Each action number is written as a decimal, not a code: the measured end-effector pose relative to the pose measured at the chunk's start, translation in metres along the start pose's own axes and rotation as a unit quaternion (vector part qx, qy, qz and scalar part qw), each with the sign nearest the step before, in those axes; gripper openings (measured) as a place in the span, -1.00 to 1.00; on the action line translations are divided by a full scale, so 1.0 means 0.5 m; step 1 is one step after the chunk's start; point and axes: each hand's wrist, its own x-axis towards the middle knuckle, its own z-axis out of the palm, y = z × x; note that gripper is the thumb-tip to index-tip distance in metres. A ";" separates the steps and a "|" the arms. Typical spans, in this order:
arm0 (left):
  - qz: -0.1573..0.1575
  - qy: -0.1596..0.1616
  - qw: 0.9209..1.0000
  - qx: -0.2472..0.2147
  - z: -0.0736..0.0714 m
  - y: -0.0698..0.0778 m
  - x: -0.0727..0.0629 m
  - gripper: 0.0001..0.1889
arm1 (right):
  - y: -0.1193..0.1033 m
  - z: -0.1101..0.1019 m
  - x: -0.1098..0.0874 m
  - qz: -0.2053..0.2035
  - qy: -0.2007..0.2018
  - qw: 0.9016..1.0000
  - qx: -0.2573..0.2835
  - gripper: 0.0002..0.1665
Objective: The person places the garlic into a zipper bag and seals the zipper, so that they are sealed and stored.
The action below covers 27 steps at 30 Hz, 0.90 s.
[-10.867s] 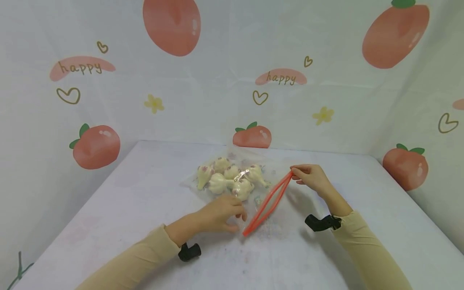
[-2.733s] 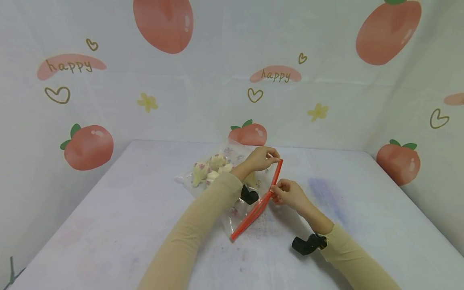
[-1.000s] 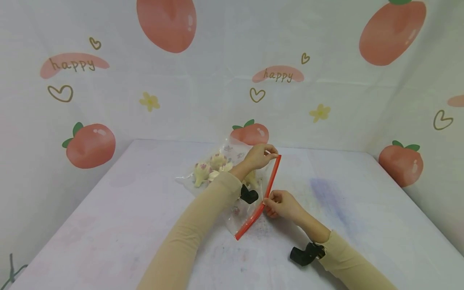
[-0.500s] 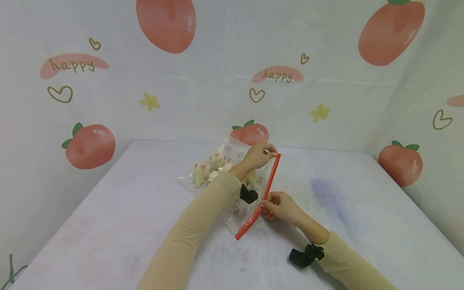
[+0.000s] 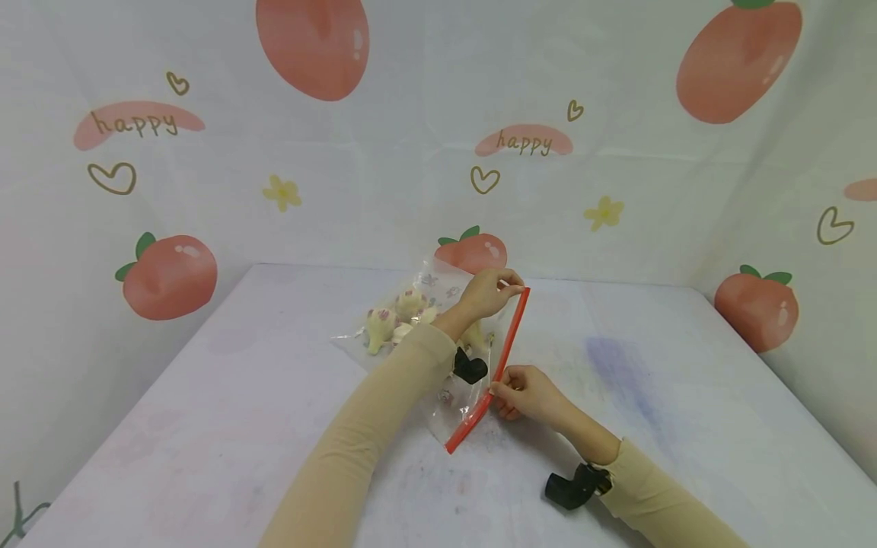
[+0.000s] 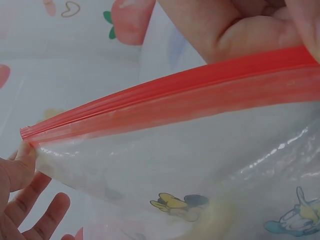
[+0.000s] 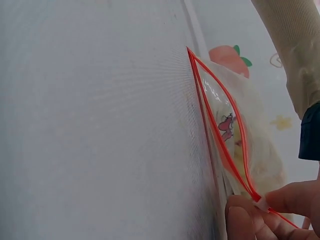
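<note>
A clear zip bag (image 5: 441,278) with cartoon prints and a red zip strip (image 5: 511,335) lies on the table, with several garlic bulbs (image 5: 381,327) inside. My left hand (image 5: 486,294) reaches across it and pinches the strip's far end between thumb and finger; the left forearm hides some bulbs. Lower along the strip, my right hand (image 5: 530,396) pinches a small whitish slider (image 7: 260,203). In the right wrist view the bag's mouth gapes between slider and near corner. Between the hands the strip (image 6: 165,102) runs pressed together in the left wrist view.
The white table (image 5: 226,426) has faint coloured smudges. A printed white backdrop (image 5: 384,205) stands behind and at both sides. Black wrist cameras sit on both wrists, the left one (image 5: 470,367) close over the bag.
The left hand has moved from near the strip's near end to its far end. My right hand has travelled from the far corner down along the strip, and the gaping part has shortened.
</note>
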 end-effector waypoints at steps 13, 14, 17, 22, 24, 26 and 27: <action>-0.001 0.002 1.000 -0.007 -0.003 0.003 -0.001 -0.80 | 0.004 0.008 0.001 -0.006 -0.019 1.000 -0.012 -0.75; -0.001 0.003 1.000 -0.008 -0.003 0.003 -0.001 -0.80 | 0.004 0.009 0.000 -0.005 -0.019 1.000 -0.012 -0.76; -0.002 0.007 1.000 -0.013 -0.003 0.002 -0.001 -0.81 | 0.002 0.011 -0.001 -0.005 -0.023 1.000 -0.012 -0.76; 0.003 0.017 1.000 -0.014 -0.004 0.001 -0.001 -0.81 | -0.002 0.011 -0.004 -0.009 -0.029 0.999 -0.013 -0.75; 0.003 0.020 1.000 -0.014 -0.005 0.002 0.000 -0.81 | -0.003 0.010 -0.004 -0.013 -0.030 0.999 -0.015 -0.75; 0.004 0.023 1.000 -0.013 -0.006 0.003 0.001 -0.80 | -0.004 0.009 -0.004 -0.013 -0.030 0.999 -0.016 -0.74; 0.003 0.025 1.000 -0.014 -0.007 0.004 0.001 -0.80 | -0.004 0.009 -0.004 -0.014 -0.030 0.999 -0.018 -0.74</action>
